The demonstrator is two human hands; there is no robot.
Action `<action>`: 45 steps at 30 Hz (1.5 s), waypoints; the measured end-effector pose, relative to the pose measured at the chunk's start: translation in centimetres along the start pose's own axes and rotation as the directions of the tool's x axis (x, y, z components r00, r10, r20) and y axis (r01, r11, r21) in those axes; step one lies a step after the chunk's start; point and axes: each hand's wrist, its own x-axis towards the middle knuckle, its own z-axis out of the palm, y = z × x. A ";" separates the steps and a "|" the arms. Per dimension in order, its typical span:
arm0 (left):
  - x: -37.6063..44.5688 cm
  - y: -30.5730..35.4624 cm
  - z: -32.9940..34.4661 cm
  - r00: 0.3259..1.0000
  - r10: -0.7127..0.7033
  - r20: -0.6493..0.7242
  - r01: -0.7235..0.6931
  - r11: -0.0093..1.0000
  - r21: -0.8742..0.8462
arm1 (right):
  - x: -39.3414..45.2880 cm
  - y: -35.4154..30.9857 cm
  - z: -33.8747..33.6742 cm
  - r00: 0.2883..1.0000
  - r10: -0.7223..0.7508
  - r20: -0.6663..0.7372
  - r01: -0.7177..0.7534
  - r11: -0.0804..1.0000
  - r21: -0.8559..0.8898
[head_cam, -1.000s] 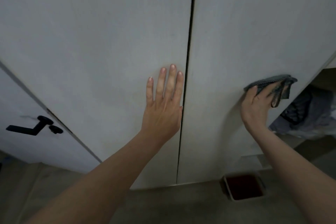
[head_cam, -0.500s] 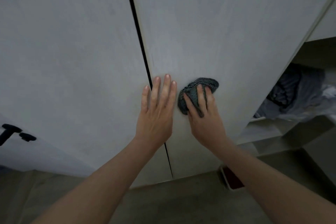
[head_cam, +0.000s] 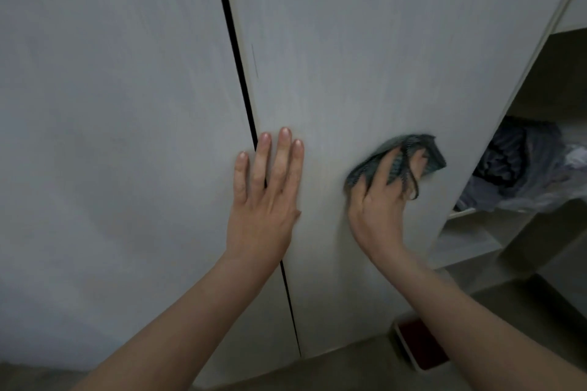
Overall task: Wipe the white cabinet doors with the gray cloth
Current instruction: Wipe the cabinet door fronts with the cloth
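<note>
Half a second back the gray cloth (head_cam: pixel 398 162) sat right beside the left hand (head_cam: pixel 265 200) near the seam between the doors; now the right hand (head_cam: pixel 379 203) has carried it rightward across the right cabinet door (head_cam: pixel 365 57), so the two hands are apart and the cloth lies closer to that door's outer edge. A second ago the cloth was out by the same edge, so the stroke reads as a back-and-forth sweep along this band of the door, and the wiping looks to be mid-course rather than finished. The left hand lies flat and fully spread, holding nothing, its palm pressed across the dark gap with fingers on both the left cabinet door (head_cam: pixel 111 105) and the right one, apparently bracing them. The right hand is curled around the bunched cloth, fingers on top pressing it to the panel, a loop of fabric dangling below. Open shelves (head_cam: pixel 476 232) with bundled clothes (head_cam: pixel 521 168) stand beyond the door's edge.
</note>
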 end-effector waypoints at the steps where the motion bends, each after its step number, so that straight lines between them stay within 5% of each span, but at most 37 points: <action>1: 0.1 0.0 0.2 1.000 -0.004 -0.020 0.004 1.000 0.007 | -1.0 -0.6 0.9 0.998 -0.055 0.015 0.055 0.998 -0.003; 10: -0.7 0.0 1.4 0.992 0.029 -0.121 -0.017 0.995 0.096 | -4.3 -0.6 4.8 0.901 -0.426 -0.087 0.417 0.903 -0.102; 31: -4.9 0.6 4.4 0.991 0.008 -0.132 0.014 0.986 0.167 | -5.1 0.8 7.1 0.851 -0.445 -0.278 0.419 0.895 -0.151; 40: -4.9 0.5 4.0 0.994 -0.028 -0.102 0.042 0.991 0.128 | 1.9 -4.2 2.7 0.630 -0.759 -0.163 0.673 0.639 -0.372; 42: -5.0 0.6 4.1 0.990 -0.053 -0.131 0.067 0.993 0.101 | 3.4 -2.4 1.6 0.674 -0.717 -0.175 0.631 0.683 -0.368; 45: -5.2 0.7 4.2 0.991 -0.062 -0.119 0.072 0.994 0.084 | 6.5 3.1 0.4 0.907 -0.311 -0.285 0.282 0.949 -0.139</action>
